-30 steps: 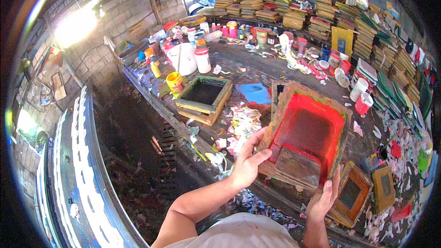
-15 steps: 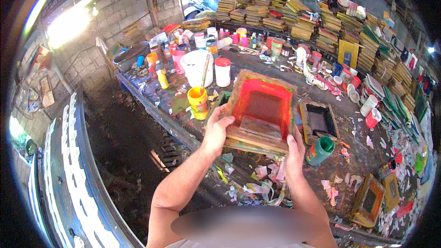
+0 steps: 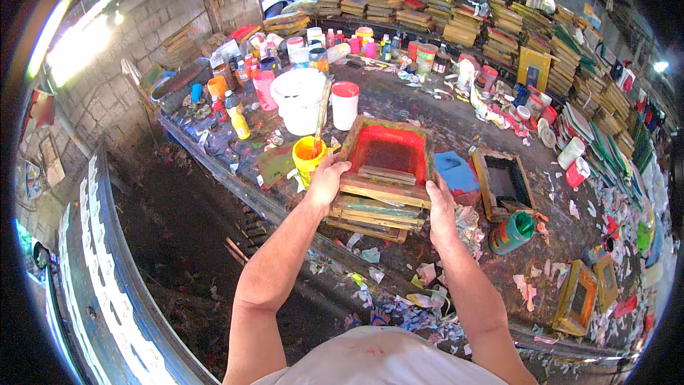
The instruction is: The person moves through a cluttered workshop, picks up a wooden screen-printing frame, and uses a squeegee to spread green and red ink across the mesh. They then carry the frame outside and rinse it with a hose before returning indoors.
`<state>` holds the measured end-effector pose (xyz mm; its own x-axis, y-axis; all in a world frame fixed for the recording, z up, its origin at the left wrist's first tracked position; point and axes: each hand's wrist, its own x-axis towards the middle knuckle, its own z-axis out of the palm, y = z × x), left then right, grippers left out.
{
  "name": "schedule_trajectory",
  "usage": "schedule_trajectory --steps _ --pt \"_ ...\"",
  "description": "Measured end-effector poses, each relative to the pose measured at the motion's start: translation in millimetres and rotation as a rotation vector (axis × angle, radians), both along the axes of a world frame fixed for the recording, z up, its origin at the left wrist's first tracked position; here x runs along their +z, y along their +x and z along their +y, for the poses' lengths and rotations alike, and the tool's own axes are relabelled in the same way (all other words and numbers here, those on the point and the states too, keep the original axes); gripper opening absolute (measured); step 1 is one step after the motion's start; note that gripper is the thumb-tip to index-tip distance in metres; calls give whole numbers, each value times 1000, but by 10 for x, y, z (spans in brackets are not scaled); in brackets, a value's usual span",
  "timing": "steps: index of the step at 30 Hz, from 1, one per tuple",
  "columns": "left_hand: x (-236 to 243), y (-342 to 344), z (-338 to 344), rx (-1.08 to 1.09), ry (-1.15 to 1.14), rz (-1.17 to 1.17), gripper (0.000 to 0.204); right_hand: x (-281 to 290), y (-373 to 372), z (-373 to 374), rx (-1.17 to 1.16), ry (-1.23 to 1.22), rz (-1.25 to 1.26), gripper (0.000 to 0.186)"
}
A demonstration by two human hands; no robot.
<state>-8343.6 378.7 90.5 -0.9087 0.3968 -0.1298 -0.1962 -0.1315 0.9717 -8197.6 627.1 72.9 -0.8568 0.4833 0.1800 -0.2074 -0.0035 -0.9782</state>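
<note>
My left hand grips the left side of a wooden screen frame smeared with red ink, and my right hand holds its right side. The frame sits on or just over a stack of wooden frames; whether it rests fully on them I cannot tell. Beside my left hand stands a yellow bucket with a stick in it. A blue patch of cloth or board lies right of the frame.
A black-inked frame and green jar are at right. Behind are a white bucket, several pots and piled frames. The worktable's edge runs diagonally; a long white-marked rail stands at left.
Both hands have carried the red frame left and away from my body, from a steep tilt at the right down onto or just above the stack of frames.
</note>
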Motion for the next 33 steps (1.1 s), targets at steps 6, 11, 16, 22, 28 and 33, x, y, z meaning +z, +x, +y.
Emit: schedule_trajectory --steps 6,11,16,22,28,33 --pt "-154 187 -284 30 109 -48 64 -131 98 212 36 -27 -52 76" --pt "-748 249 -374 84 151 -98 65 -606 410 323 -49 -310 -24 79" --pt "-1250 -42 -356 28 196 -159 63 -909 98 215 -21 -620 -88 67" --pt "-1523 -121 -273 -25 114 -143 63 -978 -65 85 188 -815 -149 83" --pt "-1373 56 -80 47 143 -81 59 -1092 -27 259 102 -898 -129 68" --pt "-1024 401 118 160 45 -22 59 -1240 -43 510 160 -985 -88 54"
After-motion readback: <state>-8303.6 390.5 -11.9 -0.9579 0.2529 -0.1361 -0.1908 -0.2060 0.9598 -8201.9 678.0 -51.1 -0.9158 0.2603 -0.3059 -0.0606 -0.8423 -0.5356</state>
